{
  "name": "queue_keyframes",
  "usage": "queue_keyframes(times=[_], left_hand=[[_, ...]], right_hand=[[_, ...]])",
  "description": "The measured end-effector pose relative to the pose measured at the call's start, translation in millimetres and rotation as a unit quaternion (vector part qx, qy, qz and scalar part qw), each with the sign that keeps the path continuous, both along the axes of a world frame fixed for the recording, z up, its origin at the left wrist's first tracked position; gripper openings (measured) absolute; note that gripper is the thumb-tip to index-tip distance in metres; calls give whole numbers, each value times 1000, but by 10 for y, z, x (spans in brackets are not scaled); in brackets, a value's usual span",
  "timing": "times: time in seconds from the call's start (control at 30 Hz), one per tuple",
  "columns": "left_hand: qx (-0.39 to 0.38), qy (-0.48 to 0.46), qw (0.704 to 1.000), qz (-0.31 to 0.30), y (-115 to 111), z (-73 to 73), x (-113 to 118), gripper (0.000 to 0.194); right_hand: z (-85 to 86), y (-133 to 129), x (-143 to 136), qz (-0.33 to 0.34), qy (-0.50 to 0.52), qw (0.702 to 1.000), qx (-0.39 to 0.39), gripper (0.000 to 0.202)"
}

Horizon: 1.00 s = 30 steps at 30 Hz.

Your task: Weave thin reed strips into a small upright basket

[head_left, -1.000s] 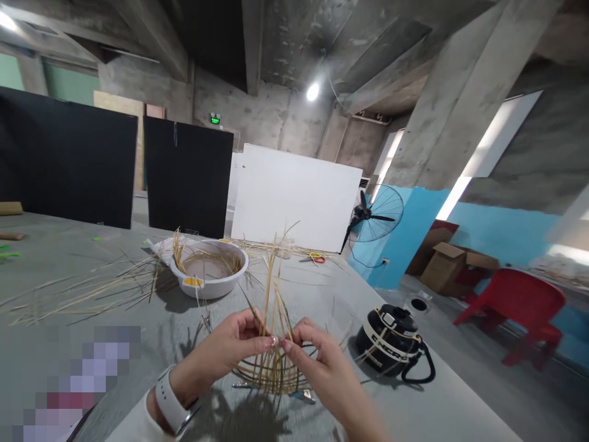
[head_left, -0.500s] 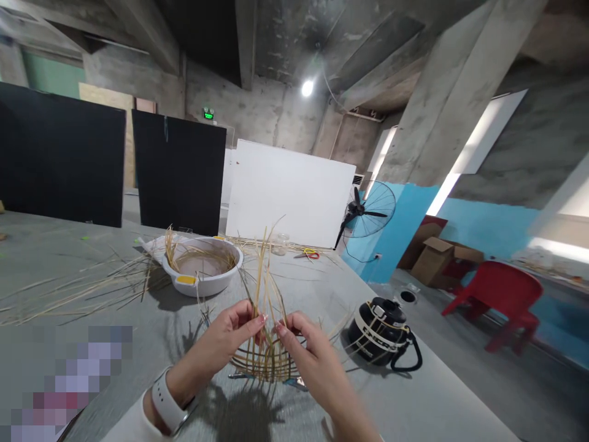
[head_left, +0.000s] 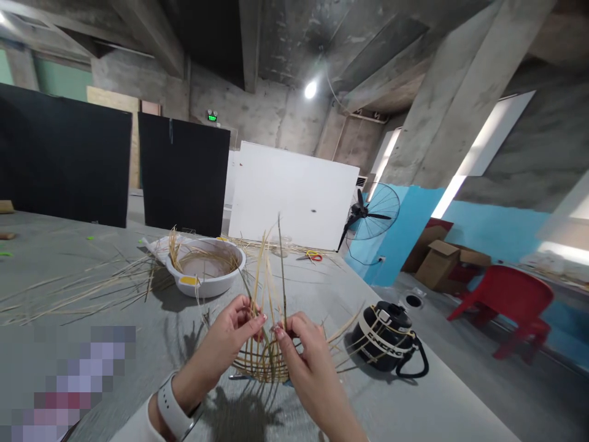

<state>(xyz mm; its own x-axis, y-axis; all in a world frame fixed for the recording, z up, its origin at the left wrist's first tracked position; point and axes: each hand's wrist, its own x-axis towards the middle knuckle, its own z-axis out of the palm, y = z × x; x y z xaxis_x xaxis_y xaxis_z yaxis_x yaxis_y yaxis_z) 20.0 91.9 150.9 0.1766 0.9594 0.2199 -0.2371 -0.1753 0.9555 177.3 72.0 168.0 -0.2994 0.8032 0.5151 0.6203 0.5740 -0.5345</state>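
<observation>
A partly woven basket [head_left: 264,363] of thin tan and dark strips sits on the grey table, with long strips standing up from it. My left hand [head_left: 235,328], wearing a white watch band at the wrist, pinches upright strips at the basket's left side. On the right side, the thumb and fingers of my right hand [head_left: 301,347] are closed on a dark green strip [head_left: 281,264] that points nearly straight up. Part of the basket's right wall is hidden behind my right hand. Beneath the basket, a metal tool [head_left: 237,377] shows only in part.
A white basin [head_left: 216,285] holding coiled strips stands behind, left of the basket. Loose strips [head_left: 92,288] spread across the table's left. Red-and-yellow-handled scissors [head_left: 314,256] lie at the back. A black jug [head_left: 384,337] stands near the right edge, with strips reaching across it.
The dark strip at my right hand now stands straighter and taller. Both hands stay at the basket with small finger shifts. The whole view has shifted slightly.
</observation>
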Motion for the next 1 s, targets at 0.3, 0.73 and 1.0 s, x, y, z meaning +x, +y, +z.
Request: queue_keyframes(times=[0.3,0.73,1.0], left_hand=[[7,-14,997,-73,52,-22,-54,26],[20,60,994,-91,26,-27,-30,24],[-23,-11,1000,-13,-9,-56,27,27]], right_hand=[[1,-13,17,-1,-9,1000,3,22],[25,-23,14,-30,-8,999,16,18],[63,-62,0,-43,-1,999,13,17]])
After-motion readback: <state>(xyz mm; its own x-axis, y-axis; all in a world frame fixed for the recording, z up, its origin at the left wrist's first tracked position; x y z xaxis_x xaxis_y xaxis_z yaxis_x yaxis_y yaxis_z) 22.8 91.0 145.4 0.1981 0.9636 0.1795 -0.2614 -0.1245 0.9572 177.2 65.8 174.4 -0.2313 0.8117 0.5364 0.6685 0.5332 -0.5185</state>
